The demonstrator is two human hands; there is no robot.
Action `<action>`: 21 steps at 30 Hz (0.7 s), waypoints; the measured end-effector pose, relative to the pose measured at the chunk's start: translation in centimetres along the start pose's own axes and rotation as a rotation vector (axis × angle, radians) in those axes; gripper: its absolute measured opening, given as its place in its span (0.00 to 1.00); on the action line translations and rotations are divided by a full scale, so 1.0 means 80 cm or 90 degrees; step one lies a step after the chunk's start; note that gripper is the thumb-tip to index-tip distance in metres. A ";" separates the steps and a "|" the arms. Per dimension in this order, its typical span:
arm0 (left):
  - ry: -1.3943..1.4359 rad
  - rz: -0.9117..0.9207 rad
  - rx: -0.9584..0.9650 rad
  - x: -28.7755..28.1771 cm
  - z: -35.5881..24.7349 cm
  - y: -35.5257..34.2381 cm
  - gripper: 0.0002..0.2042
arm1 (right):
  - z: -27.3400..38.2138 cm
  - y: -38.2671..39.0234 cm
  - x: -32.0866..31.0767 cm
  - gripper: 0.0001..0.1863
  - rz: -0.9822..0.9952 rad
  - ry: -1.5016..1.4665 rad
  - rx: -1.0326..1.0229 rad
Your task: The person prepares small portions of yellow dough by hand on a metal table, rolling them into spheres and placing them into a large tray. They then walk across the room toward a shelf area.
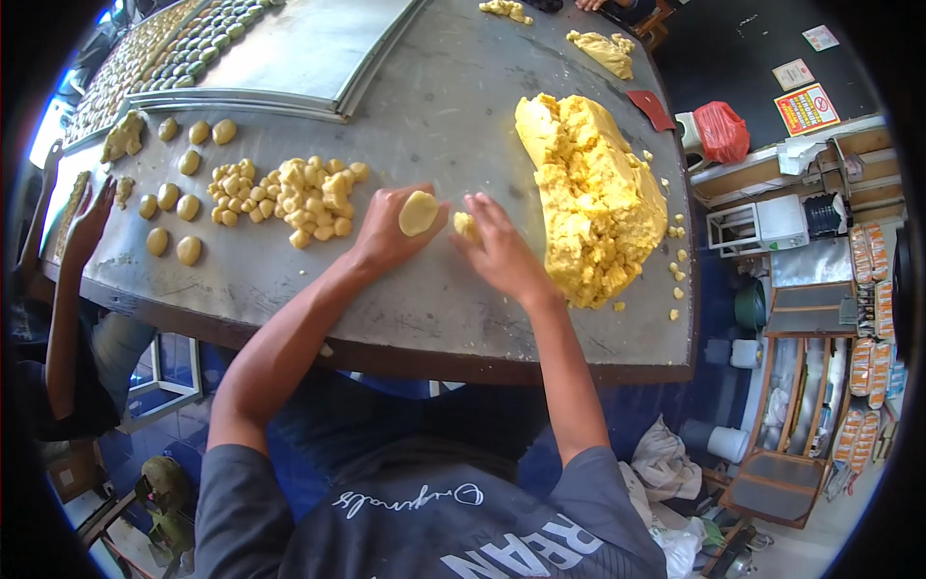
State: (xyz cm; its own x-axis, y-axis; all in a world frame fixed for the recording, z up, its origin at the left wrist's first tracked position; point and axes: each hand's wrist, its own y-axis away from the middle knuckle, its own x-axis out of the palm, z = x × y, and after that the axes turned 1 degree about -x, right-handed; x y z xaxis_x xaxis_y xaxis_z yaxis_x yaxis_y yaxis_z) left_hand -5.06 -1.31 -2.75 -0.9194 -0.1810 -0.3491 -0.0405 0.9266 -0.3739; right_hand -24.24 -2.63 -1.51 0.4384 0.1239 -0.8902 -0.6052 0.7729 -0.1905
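1. Left of the big yellow dough mound (593, 203), a bit apart from it, is the left hand (391, 227). It's curled, with a pale flat dough disc (419, 213) held at the thumb side. Can't really tell how the tucked-under fingers sit.
2. Between that hand and the mound there's the right hand (497, 241), fingers mostly stretched out, pinching a small yellow lump (467, 227) by the thumb. It's close to the disc but not touching it.
3. The mound itself just sits on the metal-topped table (453, 323), broken and crumbly on the near side, with yellow crumbs (678, 275) scattered along its right edge.
4. Further left of the mound, past the left hand, is a pile of pale dough pieces (313, 193), then a bunch of smaller ones (236, 193), then some loose rounded dough balls (188, 207).
5. Way out left of the mound, another person's hand (89, 222) is raised near the table edge.
6. Up and left of the mound: a bare metal tray (289, 53), plus rows of greenish shaped pieces (207, 53) behind it.
7. Beyond the mound is a smaller yellow dough chunk (603, 53). A flat red piece (652, 110) lies off its upper right, and a red plastic bag (723, 132) is farther right.
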 end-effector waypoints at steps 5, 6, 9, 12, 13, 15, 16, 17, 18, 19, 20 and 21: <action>-0.012 -0.081 0.075 -0.008 0.017 -0.003 0.13 | -0.006 -0.027 0.029 0.18 0.131 0.032 -0.026; -0.006 -0.072 0.064 -0.005 0.012 -0.005 0.13 | -0.009 -0.025 0.023 0.17 0.127 0.016 -0.015; -0.019 -0.038 0.016 -0.004 0.006 -0.002 0.13 | -0.007 -0.033 0.002 0.15 0.089 -0.165 0.108; -0.041 -0.027 0.002 -0.001 -0.005 -0.003 0.13 | -0.024 -0.034 0.013 0.12 -0.128 -0.686 0.315; -0.028 -0.029 -0.005 0.000 -0.005 -0.004 0.14 | -0.032 -0.037 0.023 0.11 -0.231 -0.912 0.379; -0.013 -0.029 -0.023 -0.001 -0.003 -0.004 0.14 | -0.044 -0.040 0.030 0.10 -0.265 -1.198 0.395; -0.005 -0.035 -0.028 -0.001 -0.001 -0.003 0.14 | -0.048 -0.042 0.034 0.10 -0.273 -1.346 0.401; 0.003 -0.041 -0.033 0.000 -0.001 -0.001 0.14 | -0.045 -0.044 0.033 0.09 -0.250 -1.397 0.382; 0.013 -0.048 -0.039 0.002 0.000 0.001 0.14 | -0.041 -0.046 0.033 0.09 -0.226 -1.393 0.375; 0.013 -0.049 -0.047 0.005 0.000 0.002 0.14 | -0.039 -0.047 0.032 0.09 -0.202 -1.385 0.370; 0.015 -0.041 -0.049 0.006 -0.001 0.002 0.14 | -0.036 -0.047 0.032 0.09 -0.177 -1.376 0.365; 0.017 -0.032 -0.052 0.006 -0.003 0.002 0.14 | -0.033 -0.046 0.034 0.09 -0.159 -1.375 0.341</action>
State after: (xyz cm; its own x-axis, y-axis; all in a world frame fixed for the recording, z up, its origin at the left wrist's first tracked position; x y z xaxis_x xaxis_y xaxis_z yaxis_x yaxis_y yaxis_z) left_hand -5.56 -1.18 -2.79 -0.9257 -0.2205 -0.3074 -0.1184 0.9406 -0.3183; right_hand -22.59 -6.74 -4.31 0.5226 0.0221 0.8523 -0.4223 0.8751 0.2362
